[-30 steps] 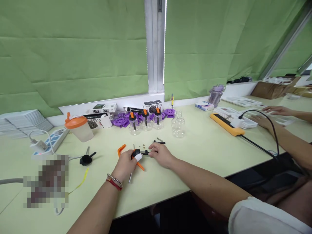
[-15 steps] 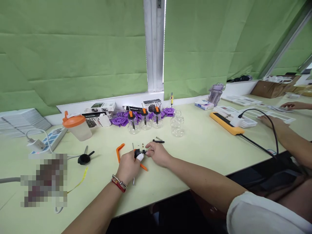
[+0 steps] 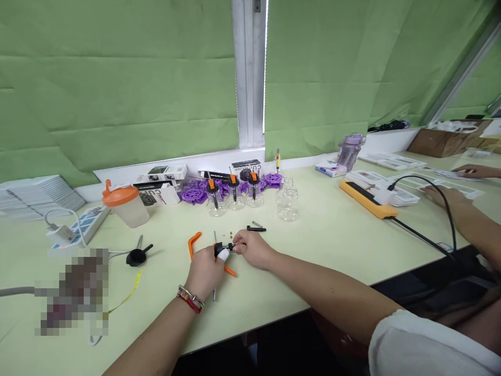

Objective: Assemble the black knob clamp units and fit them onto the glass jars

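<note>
My left hand (image 3: 205, 269), a white covering on its thumb, is closed round a small black plastic part (image 3: 219, 249). At the part's right end, my right hand (image 3: 252, 248) pinches the short metal-and-black end piece between thumb and fingers. An orange angled piece (image 3: 191, 244) lies beside my left hand, and another orange piece (image 3: 230, 271) shows under it. A thin metal rod (image 3: 214, 295) pokes out below that hand. Just beyond my right hand are a spring (image 3: 257, 224) and a black stick-like part (image 3: 256, 228). Tiny brass-coloured bits (image 3: 230, 235) lie nearby.
Several glass bottles (image 3: 216, 208) with black-and-orange tops stand behind, alongside bare glass bottles (image 3: 287, 213) and purple plastic parts (image 3: 193, 194). An orange-lidded cup (image 3: 127, 209) and black funnel (image 3: 136, 257) are left. Right are a yellow power strip (image 3: 368, 200) and another person's hand (image 3: 446, 196).
The view has shifted slightly. My hands stay together on the black part, with only a small movement of the fingers at its right end.
</note>
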The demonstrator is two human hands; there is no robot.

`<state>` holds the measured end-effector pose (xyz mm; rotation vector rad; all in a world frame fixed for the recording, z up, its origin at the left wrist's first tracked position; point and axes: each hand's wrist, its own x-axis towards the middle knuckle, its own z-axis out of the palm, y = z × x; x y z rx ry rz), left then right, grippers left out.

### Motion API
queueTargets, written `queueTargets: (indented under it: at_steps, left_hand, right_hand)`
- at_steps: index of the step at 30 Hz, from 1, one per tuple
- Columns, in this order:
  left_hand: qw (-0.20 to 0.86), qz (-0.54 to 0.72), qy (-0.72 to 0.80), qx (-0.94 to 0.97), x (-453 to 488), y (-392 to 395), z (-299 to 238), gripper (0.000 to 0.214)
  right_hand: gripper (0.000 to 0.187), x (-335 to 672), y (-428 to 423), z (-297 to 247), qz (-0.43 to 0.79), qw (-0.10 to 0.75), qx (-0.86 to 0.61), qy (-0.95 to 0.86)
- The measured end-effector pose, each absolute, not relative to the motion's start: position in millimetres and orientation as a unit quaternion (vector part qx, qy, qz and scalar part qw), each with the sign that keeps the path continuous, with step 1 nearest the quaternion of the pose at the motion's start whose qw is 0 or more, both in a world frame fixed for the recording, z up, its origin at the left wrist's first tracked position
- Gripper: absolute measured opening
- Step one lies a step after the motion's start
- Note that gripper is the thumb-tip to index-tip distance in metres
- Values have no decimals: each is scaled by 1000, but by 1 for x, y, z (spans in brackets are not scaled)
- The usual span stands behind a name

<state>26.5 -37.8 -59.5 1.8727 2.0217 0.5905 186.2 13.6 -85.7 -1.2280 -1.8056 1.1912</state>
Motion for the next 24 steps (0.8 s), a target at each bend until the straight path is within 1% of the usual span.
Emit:
queueTargets:
  at_steps: [7, 10, 14, 19, 24]
  left_hand:
    - [143, 188, 728, 644, 21, -33, -57, 25]
    - [137, 184, 735, 638, 18, -31, -57, 24]
    - [129, 176, 742, 634, 16, -30, -57, 26]
    - [130, 175, 742, 634, 15, -30, -55, 28]
    - [143, 183, 745, 625, 13, -30, -55, 27]
  right_hand:
    - [12, 178, 18, -90, 454, 326, -458, -691]
    - [15, 174, 20, -91, 448, 332, -454, -695]
    - [10, 172, 21, -90, 437, 324, -457, -704]
    - [20, 173, 21, -87, 430, 316, -458, -711]
    - [17, 174, 20, -90, 423, 321, -455, -715]
